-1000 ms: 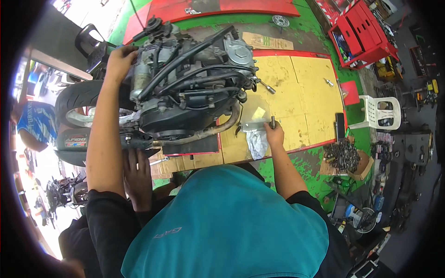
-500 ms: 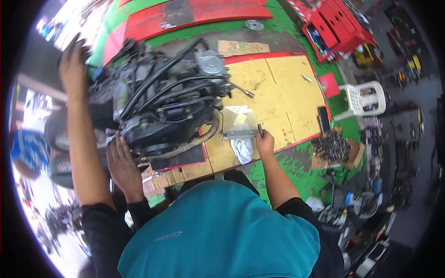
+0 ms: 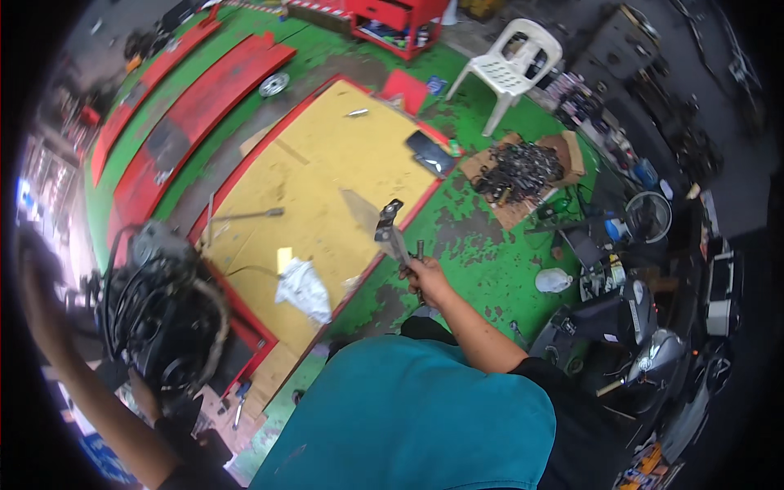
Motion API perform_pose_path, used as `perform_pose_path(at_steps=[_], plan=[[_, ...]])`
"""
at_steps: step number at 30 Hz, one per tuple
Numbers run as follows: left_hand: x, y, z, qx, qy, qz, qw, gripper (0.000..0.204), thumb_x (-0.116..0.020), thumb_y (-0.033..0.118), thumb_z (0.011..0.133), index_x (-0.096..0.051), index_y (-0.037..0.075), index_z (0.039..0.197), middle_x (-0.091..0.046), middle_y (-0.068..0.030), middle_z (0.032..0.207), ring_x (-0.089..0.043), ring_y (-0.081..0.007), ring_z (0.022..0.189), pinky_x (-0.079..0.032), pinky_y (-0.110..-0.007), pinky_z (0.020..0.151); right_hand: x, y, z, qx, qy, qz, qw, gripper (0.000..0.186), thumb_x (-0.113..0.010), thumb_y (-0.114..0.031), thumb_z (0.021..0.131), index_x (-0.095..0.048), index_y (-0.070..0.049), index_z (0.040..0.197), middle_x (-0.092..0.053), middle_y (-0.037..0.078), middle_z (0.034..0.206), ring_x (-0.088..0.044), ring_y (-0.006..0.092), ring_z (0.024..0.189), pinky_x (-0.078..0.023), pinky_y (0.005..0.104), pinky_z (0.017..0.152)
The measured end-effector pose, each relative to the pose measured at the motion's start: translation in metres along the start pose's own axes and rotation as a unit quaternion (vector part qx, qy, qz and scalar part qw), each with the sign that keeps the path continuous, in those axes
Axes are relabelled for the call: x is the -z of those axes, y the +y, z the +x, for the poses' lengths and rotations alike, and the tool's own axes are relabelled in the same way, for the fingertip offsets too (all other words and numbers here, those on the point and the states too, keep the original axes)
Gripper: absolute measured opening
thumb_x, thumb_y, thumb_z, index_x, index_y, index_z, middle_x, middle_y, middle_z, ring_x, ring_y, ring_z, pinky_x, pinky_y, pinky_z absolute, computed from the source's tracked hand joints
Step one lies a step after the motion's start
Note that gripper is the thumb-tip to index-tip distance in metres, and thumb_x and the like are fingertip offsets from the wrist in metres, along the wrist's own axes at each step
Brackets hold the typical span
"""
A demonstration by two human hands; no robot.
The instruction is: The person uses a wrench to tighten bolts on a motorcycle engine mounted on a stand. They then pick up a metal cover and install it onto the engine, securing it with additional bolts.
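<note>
My right hand (image 3: 429, 282) is closed on a thin grey metal plate (image 3: 398, 241), which is tilted above the table's edge. A slim dark rod-shaped tool (image 3: 420, 251) is in the same hand. My left hand (image 3: 37, 265) is raised at the far left, smeared by motion, so its fingers do not show clearly. Below it, to its right, stands a motorcycle engine (image 3: 167, 327) with hoses and a curved pipe. A co-worker's hand (image 3: 144, 397) is at the engine's lower side.
On the yellow-topped table (image 3: 327, 163) lie a crumpled white cloth (image 3: 304, 291), a long-handled metal tool (image 3: 249, 215) and a dark flat phone-like device (image 3: 430, 153). Beyond are a white plastic chair (image 3: 510, 69), a pile of small metal parts (image 3: 518, 171) and a red tool cabinet (image 3: 396, 20).
The view has swung right, so the engine now appears lower left. My right hand has lifted the metal plate off the table, with the dark tool still in it. My left hand stays raised.
</note>
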State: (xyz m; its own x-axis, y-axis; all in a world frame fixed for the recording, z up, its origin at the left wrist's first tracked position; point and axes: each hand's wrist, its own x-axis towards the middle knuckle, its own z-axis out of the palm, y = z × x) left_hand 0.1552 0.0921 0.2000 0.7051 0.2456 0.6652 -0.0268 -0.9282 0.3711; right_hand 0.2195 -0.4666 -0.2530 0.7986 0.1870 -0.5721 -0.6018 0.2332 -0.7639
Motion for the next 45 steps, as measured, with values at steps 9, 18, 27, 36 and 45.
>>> perform_pose_path(at_steps=[9,18,27,36,45], plan=[[-0.35,0.289,-0.132,0.059,-0.606,-0.262,0.749,0.017,-0.063,0.009,0.1,-0.069,0.002,0.113,-0.068,-0.0044,0.089,-0.063,-0.0106,0.073,-0.055,-0.028,0.066,0.203,-0.095,-0.067,0.069,0.026,0.052,0.996,0.028,-0.061,-0.029,0.1,-0.067,-0.001,0.095,-0.065,0.009,0.074,-0.045,0.0098,0.048,-0.043,0.0313,0.049],[-0.554,0.361,-0.202,0.174,-0.667,-0.348,0.636,0.018,-0.073,0.018,0.099,-0.071,0.001,0.106,-0.066,-0.0007,0.077,-0.059,-0.0079,0.064,-0.049,-0.027,0.055,0.306,-0.189,-0.034,0.116,0.16,0.114,0.974,0.03,-0.065,-0.031,0.1,-0.065,-0.003,0.091,-0.063,0.006,0.073,-0.041,0.0076,0.046,-0.041,0.0294,0.05],[-0.745,0.496,-0.072,0.195,-0.652,-0.508,0.528,0.025,-0.058,0.018,0.108,-0.063,0.003,0.126,-0.065,-0.0035,0.085,-0.063,-0.0118,0.069,-0.054,-0.029,0.066,0.385,-0.334,0.059,0.165,0.366,-0.074,0.913,0.031,-0.066,-0.026,0.102,-0.059,-0.005,0.08,-0.058,0.003,0.064,-0.048,0.01,0.049,-0.039,0.0304,0.049],[-0.858,0.581,0.048,0.232,-0.61,-0.618,0.438,0.035,-0.056,0.022,0.105,-0.067,-0.003,0.127,-0.065,-0.0041,0.095,-0.058,-0.014,0.085,-0.051,-0.031,0.079,0.443,-0.499,0.179,0.323,0.431,-0.367,0.758,0.017,-0.072,-0.008,0.092,-0.065,0.006,0.085,-0.054,0.017,0.066,-0.05,0.0215,0.058,-0.041,0.0374,0.057],[-0.889,0.535,0.099,0.227,-0.436,-0.432,0.756,0.055,-0.068,0.038,0.1,-0.066,-0.01,0.127,-0.071,-0.0274,0.119,-0.068,-0.0351,0.111,-0.051,-0.042,0.099,0.401,-0.621,0.355,0.426,0.192,-0.559,0.685,0.01,-0.07,-0.004,0.085,-0.07,0.003,0.093,-0.066,0.023,0.084,-0.067,0.0425,0.076,-0.053,0.0489,0.069]])
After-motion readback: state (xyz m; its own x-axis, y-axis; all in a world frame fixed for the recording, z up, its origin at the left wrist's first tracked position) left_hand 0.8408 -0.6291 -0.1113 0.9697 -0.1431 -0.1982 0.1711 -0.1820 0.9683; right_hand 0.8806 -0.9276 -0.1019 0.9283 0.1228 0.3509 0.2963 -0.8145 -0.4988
